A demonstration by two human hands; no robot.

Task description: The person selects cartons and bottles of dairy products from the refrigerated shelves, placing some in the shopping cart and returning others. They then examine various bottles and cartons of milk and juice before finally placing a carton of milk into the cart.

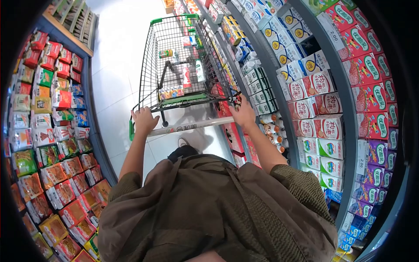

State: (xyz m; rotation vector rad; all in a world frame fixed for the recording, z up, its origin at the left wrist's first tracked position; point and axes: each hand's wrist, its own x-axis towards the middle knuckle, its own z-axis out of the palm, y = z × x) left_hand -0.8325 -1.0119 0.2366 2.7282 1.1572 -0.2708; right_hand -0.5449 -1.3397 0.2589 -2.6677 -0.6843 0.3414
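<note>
A black wire shopping cart with green trim stands in front of me. My left hand is closed over the left end of its near frame, fingers bent over the edge. At the opposite corner, my right hand wraps the frame, its fingertips partly hidden. The pale handle bar with printed characters runs between my forearms. Inside the cart lie a small jar with a green lid, a white and green bottle, a red and white package and colourful packs.
On the left, a shelf holds many bagged snacks. Close along the right side run shelves with boxed drinks, red cartons and small bottles. A pale tiled floor stretches ahead, with a wooden-edged rack at the far left.
</note>
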